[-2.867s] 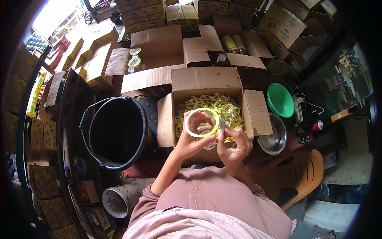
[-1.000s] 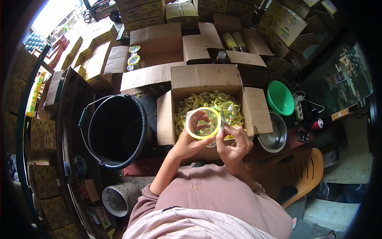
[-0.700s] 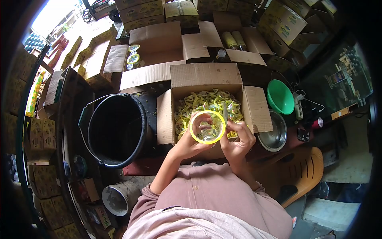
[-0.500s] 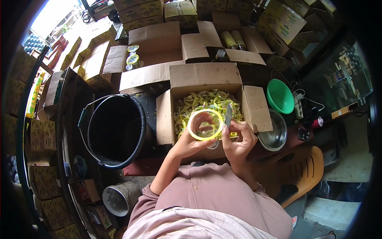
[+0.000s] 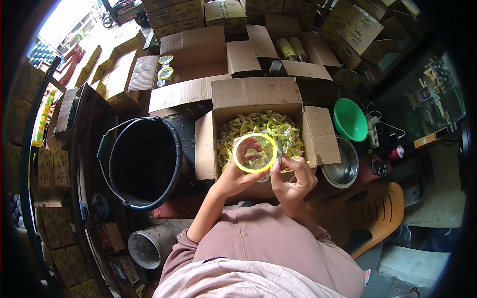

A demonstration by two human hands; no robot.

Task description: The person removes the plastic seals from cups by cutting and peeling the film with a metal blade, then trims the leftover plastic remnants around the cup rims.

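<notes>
My left hand is wrapped round a clear plastic cup with a yellow rim, its mouth tilted up towards me. A small flat blade is pinched in my right hand, close against the right side of the rim. Both hands are over the near side of an open cardboard box. Yellow-green strips fill much of this box. The lower part of the cup is partly hidden by my left fingers.
A large black bucket stands left of the box. To the right are a green bowl and a metal bowl. Behind, another open box has lidded cups beside it. An orange chair is at the lower right.
Half a second ago the blade stood apart from the rim; now my right hand has brought it left against the cup. The cup has shifted slightly, still in my left hand.
</notes>
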